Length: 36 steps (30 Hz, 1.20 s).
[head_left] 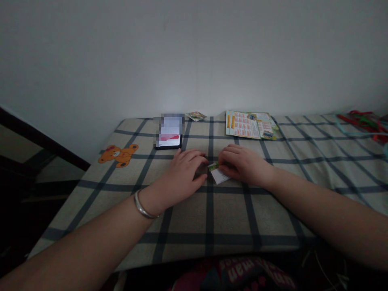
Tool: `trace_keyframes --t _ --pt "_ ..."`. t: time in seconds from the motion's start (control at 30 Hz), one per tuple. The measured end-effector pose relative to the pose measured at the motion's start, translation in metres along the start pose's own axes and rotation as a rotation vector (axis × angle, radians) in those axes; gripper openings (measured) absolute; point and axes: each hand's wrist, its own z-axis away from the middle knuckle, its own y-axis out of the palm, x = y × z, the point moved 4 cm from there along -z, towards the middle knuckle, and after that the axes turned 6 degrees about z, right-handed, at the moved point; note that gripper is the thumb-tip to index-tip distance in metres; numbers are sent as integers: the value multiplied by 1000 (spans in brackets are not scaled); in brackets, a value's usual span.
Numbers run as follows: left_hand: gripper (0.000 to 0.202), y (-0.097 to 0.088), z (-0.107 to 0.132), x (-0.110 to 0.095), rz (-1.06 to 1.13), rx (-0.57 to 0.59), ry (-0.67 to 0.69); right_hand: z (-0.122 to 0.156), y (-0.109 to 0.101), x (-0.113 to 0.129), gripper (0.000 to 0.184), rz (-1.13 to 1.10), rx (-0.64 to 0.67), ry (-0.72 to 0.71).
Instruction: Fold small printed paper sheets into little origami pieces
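The right hand (242, 163) pinches a small card (219, 176), fingers (228, 151) hiding its right part, while the left hand (182, 173), fingers parted and empty, curves beside it.

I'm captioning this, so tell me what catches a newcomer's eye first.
The lit phone stands out first, bright on the checked cloth near the wall. Next is the orange bear to its left. Mid-table, the left hand sits beside the right hand, which touches a card.

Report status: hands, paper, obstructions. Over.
Right hand over part of small paper, grip unclear. Left hand open, close by. Phone beyond left hand, clear of paper. No obstruction visible.
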Motion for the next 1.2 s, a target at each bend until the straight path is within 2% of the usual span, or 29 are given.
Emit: trace_keyframes --t 0.33,0.5,0.57,0.67,0.77,0.83,1.07,1.2 --pt "35 -6 -3 -2 63 -10 -14 4 -8 2 8 -136 -168 -71" --pt "41 -11 -4 6 121 -120 -141 9 -6 1 11 -91 -160 -44" --pt "48 -12 -3 11 133 -185 -165 10 -5 1 13 -62 -141 11" --pt "47 -13 -3 15 123 -208 -137 11 -4 -3 17 5 -121 174" --pt "40 -17 -4 11 83 -231 -67 12 -6 -8 19 19 -169 335" --pt "38 -19 -4 8 94 -239 -52 12 -6 -10 17 -21 -195 376" --pt "34 -19 -5 7 226 -192 -127 12 -3 -9 17 25 -150 249" --pt "35 -21 -4 11 303 -208 -145 11 -4 -1 16 19 -112 136"
